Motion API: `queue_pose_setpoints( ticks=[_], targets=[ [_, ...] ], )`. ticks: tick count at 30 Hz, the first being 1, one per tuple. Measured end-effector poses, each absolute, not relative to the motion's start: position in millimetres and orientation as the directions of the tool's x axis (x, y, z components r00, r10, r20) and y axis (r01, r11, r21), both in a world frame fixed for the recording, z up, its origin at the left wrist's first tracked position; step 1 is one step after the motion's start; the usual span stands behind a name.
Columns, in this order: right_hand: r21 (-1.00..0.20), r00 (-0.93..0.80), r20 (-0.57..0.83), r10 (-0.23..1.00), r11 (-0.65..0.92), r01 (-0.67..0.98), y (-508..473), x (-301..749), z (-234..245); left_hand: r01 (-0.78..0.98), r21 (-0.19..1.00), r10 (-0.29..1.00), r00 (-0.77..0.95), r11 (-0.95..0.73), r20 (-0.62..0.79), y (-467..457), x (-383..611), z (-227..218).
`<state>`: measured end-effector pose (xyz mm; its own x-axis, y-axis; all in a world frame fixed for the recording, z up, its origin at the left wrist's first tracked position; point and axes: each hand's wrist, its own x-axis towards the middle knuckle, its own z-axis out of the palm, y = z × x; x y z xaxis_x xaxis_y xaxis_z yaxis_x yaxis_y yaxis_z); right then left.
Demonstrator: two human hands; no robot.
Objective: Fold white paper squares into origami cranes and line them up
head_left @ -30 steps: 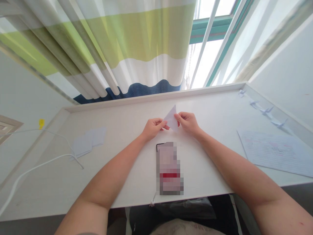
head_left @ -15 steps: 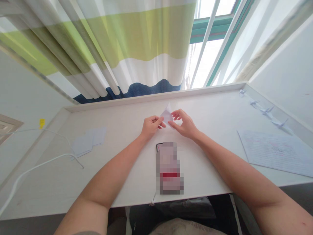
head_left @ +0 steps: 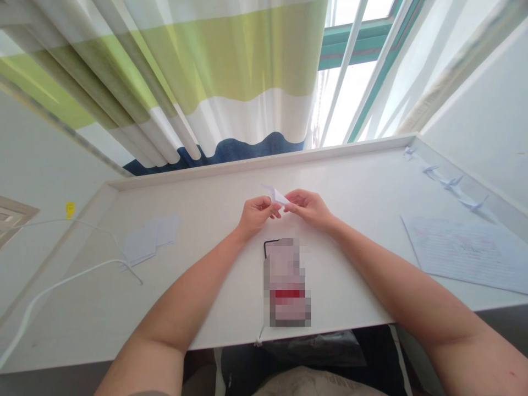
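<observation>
A small folded piece of white paper [head_left: 274, 194] is held just above the white desk [head_left: 214, 220], near its middle. My left hand [head_left: 256, 213] pinches its near left side with curled fingers. My right hand [head_left: 307, 206] pinches its right side, thumb and fingers pressed together. The two hands almost touch. Only a narrow pointed sliver of the paper shows above the fingers.
A phone [head_left: 286, 281] lies on the desk just below my hands. Several small white paper sheets [head_left: 149, 237] sit at the left, by a white cable [head_left: 70, 278]. A written sheet [head_left: 466, 250] lies at the right, with several folded paper cranes [head_left: 452, 183] along the right edge.
The paper was a broad upright triangle a second ago. It has been folded down to a narrow sliver, and both hands have closed in on it.
</observation>
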<state>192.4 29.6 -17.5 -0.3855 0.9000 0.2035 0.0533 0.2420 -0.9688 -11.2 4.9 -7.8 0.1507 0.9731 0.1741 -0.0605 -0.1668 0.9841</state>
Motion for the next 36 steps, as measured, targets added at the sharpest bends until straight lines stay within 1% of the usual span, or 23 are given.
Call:
queue_pose_setpoints(
  ticks=[2,5,9,11,13,15,18,22,30,36],
  targets=[
    [-0.981,-0.399,0.182,0.899,0.193,-0.013,30.6,193.4,-15.7,-0.045,0.985,0.971,0.167,-0.167,0.172,3.7,-11.0,-8.3],
    [-0.989,-0.381,0.150,0.912,0.133,-0.069,32.2,194.9,-13.9,-0.026,0.981,0.967,0.168,-0.191,0.193,3.4,-11.2,-11.1],
    [-0.991,-0.246,0.115,0.963,0.092,-0.102,34.8,194.3,-15.0,-0.088,0.961,0.949,0.156,-0.264,0.275,5.0,-13.9,-14.4],
    [-0.988,-0.189,0.102,0.977,0.077,-0.135,36.5,193.2,-16.2,-0.141,0.966,0.956,0.168,-0.217,0.239,6.1,-16.0,-15.4],
    [-0.983,-0.158,0.099,0.982,0.072,-0.168,38.4,192.7,-16.7,-0.176,0.974,0.973,0.156,-0.141,0.169,7.5,-17.6,-16.5],
    [-0.977,-0.121,0.113,0.986,0.088,-0.192,40.0,193.2,-16.4,-0.195,0.977,0.989,0.104,-0.083,0.105,9.5,-18.3,-17.5],
    [-0.971,-0.076,0.125,0.989,0.107,-0.213,41.2,194.7,-15.5,-0.227,0.973,0.998,0.030,-0.053,0.061,12.7,-17.9,-17.8],
    [-0.974,-0.081,0.093,0.992,0.074,-0.216,40.7,195.5,-14.9,-0.251,0.967,0.998,0.031,-0.038,0.047,14.9,-17.7,-15.4],
    [-0.975,-0.161,0.037,0.986,0.000,-0.220,39.4,197.3,-12.4,-0.218,0.975,0.995,0.097,0.053,-0.032,16.3,-18.4,-11.9],
    [-0.977,-0.176,0.037,0.984,-0.002,-0.215,38.8,197.2,-11.7,-0.187,0.981,0.993,0.107,0.058,-0.039,19.0,-17.4,-12.7]
  ],
)
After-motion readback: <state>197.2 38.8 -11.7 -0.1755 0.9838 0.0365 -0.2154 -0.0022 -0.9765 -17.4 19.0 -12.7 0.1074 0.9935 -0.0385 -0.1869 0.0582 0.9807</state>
